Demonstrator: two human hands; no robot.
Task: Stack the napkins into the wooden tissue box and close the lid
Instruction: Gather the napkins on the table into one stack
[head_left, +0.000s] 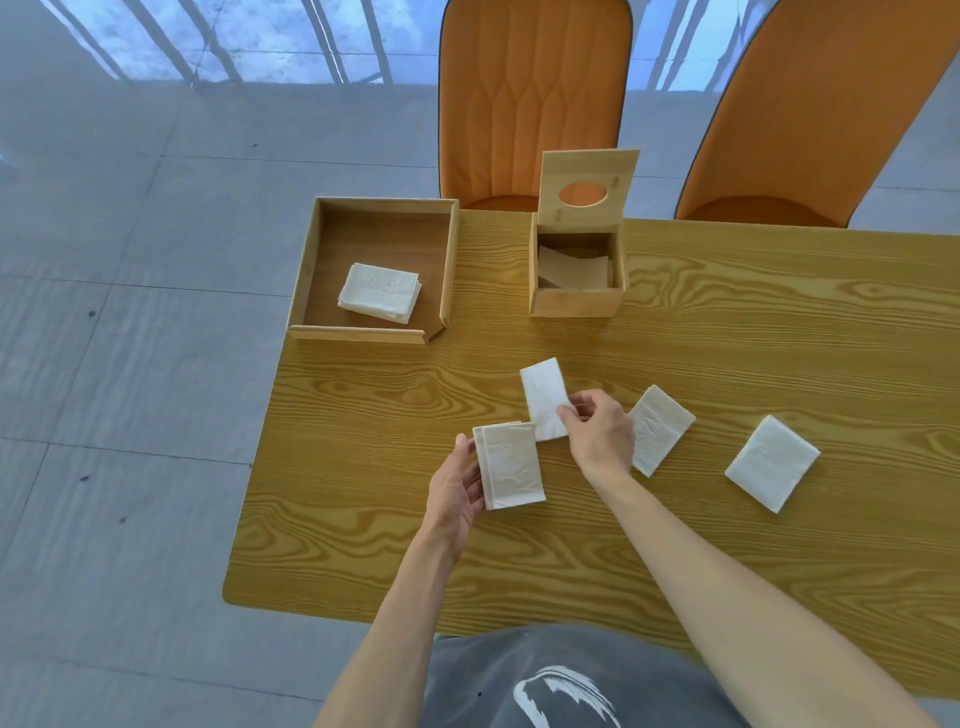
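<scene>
Now your right hand (600, 434) pinches a soft white napkin (543, 397) at frame centre. Your left hand (457, 488) grips a rectangular stack (511, 465). Upper centre, the wooden box (576, 301) stands open.

Bright daylight came from top of frame; soft shadows, sharp focus, wide-angle bending at edges.

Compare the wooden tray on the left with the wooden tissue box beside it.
The tray is wide, shallow and lidless; the tissue box is narrower, deeper and has a lid standing upright with an oval hole. The tray holds a white napkin stack; the box holds napkins lying unevenly in shadow. Both are light wood on the table.
</scene>
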